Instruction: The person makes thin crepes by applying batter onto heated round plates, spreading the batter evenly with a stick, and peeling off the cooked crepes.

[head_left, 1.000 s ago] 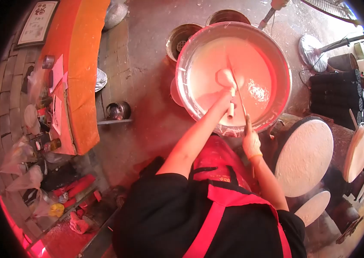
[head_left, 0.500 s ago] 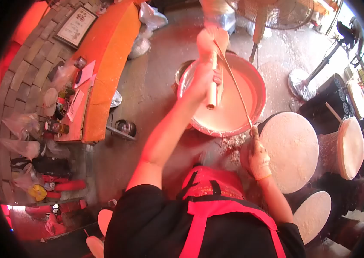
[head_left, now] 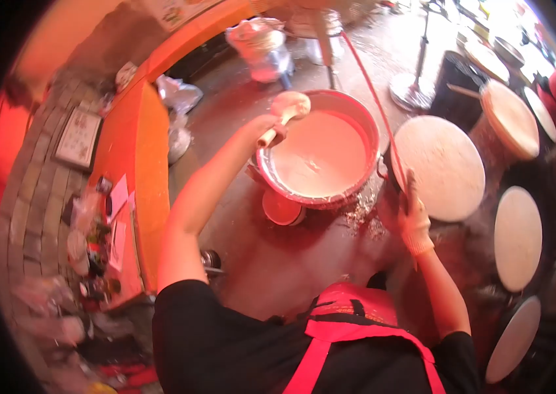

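Grips a ladle (head_left: 290, 105) in the left hand (head_left: 274, 129), clamped round the handle (head_left: 267, 138), over the upper left rim of a basin (head_left: 373, 134) of pinkish liquid (head_left: 324, 154). Grasps a long stick (head_left: 376, 95) in the gloved right hand (head_left: 414, 220), clamped round its lower part, near the lower left edge of a pale disc (head_left: 442, 167).

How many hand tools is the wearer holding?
2: a ladle in the left hand, at the upper-left rim of the basin, and a long thin stick in the gloved right hand. No other held tool shows.
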`<state>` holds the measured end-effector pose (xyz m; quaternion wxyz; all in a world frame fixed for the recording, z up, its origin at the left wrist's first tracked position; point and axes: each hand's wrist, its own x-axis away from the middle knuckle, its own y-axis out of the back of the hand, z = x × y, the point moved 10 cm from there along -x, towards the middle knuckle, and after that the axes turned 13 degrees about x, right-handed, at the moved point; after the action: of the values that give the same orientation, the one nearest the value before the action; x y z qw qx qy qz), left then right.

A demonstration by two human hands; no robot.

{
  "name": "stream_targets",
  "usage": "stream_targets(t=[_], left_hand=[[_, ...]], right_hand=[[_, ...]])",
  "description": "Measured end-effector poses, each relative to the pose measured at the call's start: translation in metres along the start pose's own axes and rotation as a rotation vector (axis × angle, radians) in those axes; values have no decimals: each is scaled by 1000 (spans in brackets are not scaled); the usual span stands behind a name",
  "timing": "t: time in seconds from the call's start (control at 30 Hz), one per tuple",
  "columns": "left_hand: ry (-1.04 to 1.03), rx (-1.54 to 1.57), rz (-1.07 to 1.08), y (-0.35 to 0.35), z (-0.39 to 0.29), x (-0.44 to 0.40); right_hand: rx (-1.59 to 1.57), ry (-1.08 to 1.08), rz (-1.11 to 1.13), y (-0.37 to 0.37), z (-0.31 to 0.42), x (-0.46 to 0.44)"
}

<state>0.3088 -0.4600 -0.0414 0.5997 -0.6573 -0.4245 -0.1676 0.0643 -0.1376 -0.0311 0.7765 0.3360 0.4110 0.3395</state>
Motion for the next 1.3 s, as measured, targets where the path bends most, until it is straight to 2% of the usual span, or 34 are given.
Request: stream_targets(t=[0.07,0.1,0.13,0.17,0.2,0.23,0.3,0.4,0.47,0.53,0.57,0.6,0.63,0.67,0.7,0.77,0.8,0.83,0.87,0.93,0.97,1.07,1.1,1.13,1.17,1.23,1.27,1.3], left_hand=[[129,50,-69,-5,46,18],[195,39,-66,-8,67,25],[205,-89,-54,-17,92,36],[262,-95,-125,-21,119,43],[283,-273,-104,-27,140,42],[223,-439,-80,-37,161,44],[326,-571,-80,-72,224,61],[654,-680,73,-142,346,90],[872,-702,148,-190,434,97],[1116,-628,175,-227,522,93],[1217,-562,157,-249,573,106],[1275,-634,182,-269,620,111],[1259,-808,261,-285,666,101],[1125,-975,423,-324,719,74],[789,-1442,840,-361,770,77],[189,-1679,1236,-408,861,102],[-40,-1797,1348,-423,906,109],[-398,-1912,1422,-440,946,117],[-739,-1852,1647,-448,981,141],[-856,-1911,1749,-441,1034,159],[-818,-1970,1726,-432,1055,162],[-685,-1964,1645,-400,1112,137],[-602,-1910,1625,-389,1129,122],[-523,-1851,1602,-379,1142,104],[-349,-1797,1491,-363,1159,79],[-190,-1694,1319,-332,1184,44],[-97,-1638,1227,-321,1191,37],[-37,-1558,1187,-312,1202,27]], right_hand=[[-265,-140,71,32,-34,61],[-255,-147,18,58,-45,93],[-289,-257,37,65,-77,139],[-158,-303,-14,85,-96,183],[-20,-354,-58,107,-109,228],[14,-507,-52,121,-131,278],[79,-829,-64,146,-160,384],[92,-1094,-244,193,-163,506],[-153,-1311,-474,205,-172,563],[-412,-1349,-691,230,-169,577],[-386,-1257,-755,260,-166,572],[-357,-1156,-811,291,-165,565],[-353,-1082,-826,317,-168,564],[-169,-941,-783,363,-189,548],[-234,-1047,-730,386,-202,548],[80,-867,-694,457,-209,522],[287,-852,-653,487,-217,520],[500,-840,-621,516,-225,518],[723,-859,-538,538,-233,523],[698,-999,-564,565,-263,559],[678,-1070,-572,570,-279,580],[167,-1405,-600,546,-325,668],[-124,-1197,-945,521,-344,699],[-339,-1409,-931,497,-346,717],[-600,-1491,-1018,469,-348,733],[-796,-1450,-1138,393,-370,767],[-712,-1337,-1172,369,-384,780],[10,-1295,-1058,403,-366,758]])
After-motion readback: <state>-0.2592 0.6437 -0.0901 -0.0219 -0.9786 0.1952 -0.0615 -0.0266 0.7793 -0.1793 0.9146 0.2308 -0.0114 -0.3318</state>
